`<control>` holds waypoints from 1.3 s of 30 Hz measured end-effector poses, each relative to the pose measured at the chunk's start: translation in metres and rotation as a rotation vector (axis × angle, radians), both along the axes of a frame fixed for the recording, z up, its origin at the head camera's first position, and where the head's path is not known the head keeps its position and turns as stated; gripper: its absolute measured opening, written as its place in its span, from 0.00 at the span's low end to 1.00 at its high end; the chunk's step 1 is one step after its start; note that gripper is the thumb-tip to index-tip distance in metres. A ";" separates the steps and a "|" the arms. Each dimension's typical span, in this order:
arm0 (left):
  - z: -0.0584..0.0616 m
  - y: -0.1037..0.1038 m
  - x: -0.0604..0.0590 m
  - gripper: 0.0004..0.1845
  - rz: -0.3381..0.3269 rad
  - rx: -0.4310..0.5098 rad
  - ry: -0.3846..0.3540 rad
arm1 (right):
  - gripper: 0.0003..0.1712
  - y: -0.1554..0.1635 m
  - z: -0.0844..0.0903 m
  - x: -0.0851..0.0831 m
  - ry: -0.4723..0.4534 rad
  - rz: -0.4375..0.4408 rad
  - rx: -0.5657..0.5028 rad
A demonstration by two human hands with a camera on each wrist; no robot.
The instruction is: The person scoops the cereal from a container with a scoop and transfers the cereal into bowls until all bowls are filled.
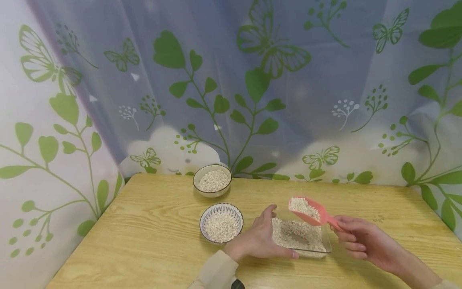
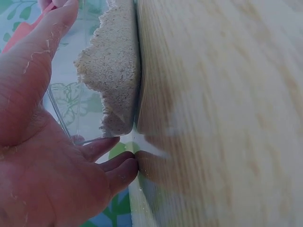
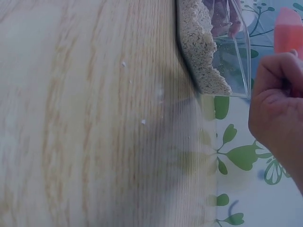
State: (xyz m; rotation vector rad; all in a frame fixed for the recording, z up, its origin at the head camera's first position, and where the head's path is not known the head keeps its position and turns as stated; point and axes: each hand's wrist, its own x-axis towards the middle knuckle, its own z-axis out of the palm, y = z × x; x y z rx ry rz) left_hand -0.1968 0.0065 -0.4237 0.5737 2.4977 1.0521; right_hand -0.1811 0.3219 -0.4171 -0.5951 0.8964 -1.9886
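Two bowls (image 1: 212,180) (image 1: 221,222), one clear tray (image 1: 317,251), one pink scoop (image 1: 311,211), two hands (image 1: 261,241) (image 1: 361,239)

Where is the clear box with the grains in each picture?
Head: the clear box sits low and right of centre on the table, between the left hand and the right hand.
Left wrist: top middle, its grains against the wood, beside the palm.
Right wrist: top right, above the curled fingers.
Shared landmark: the pink scoop, at the top corner in both wrist views.

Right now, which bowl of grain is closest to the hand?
The patterned-rim bowl, just beside the left hand. The plain bowl sits farther back by the curtain.
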 end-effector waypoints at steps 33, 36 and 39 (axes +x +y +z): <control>0.037 -0.091 -0.001 0.49 0.116 -0.008 0.383 | 0.21 -0.021 0.022 -0.004 0.088 -0.246 0.242; 0.030 -0.107 0.000 0.51 0.146 -0.021 0.402 | 0.20 -0.027 0.026 -0.005 0.117 -0.290 0.297; 0.023 -0.120 0.000 0.53 0.167 -0.021 0.419 | 0.18 -0.034 0.028 -0.006 0.157 -0.322 0.331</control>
